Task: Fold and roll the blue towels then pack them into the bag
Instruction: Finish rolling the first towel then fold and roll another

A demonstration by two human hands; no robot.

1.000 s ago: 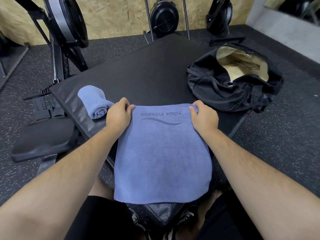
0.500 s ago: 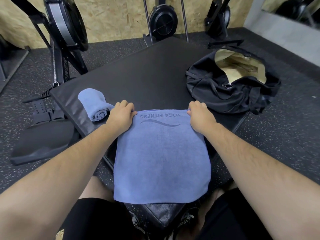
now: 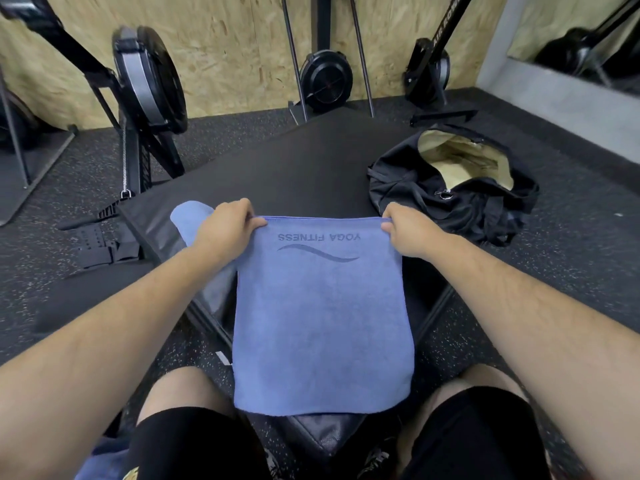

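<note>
Fingers of the left hand (image 3: 227,230) and the right hand (image 3: 412,232) pinch the two far corners of the blue towel (image 3: 322,323), thumb against curled fingers at each corner, with the far hem drawn straight between them. The towel's long axis runs from that hem back toward the person. Its near hem hangs over the closest corner of the black padded platform (image 3: 311,168), between the knees and the black shorts (image 3: 194,445). The print "YOGA FITNESS" with a wave line under it sits near the far hem and reads upside down from this side, so its top faces the wearer. Whether the far hem is raised off the pad or lying on it cannot be told.

A rolled towel (image 3: 188,220) of the same blue lies on the left part of the platform, just behind the left hand and partly hidden by it. The black duffel bag (image 3: 433,192) sits on the platform's right side, beyond the right hand and apart from it, its mouth gaping to show a tan lining. Rowing machines (image 3: 149,81) stand against the chipboard wall on the speckled rubber floor (image 3: 571,254).
</note>
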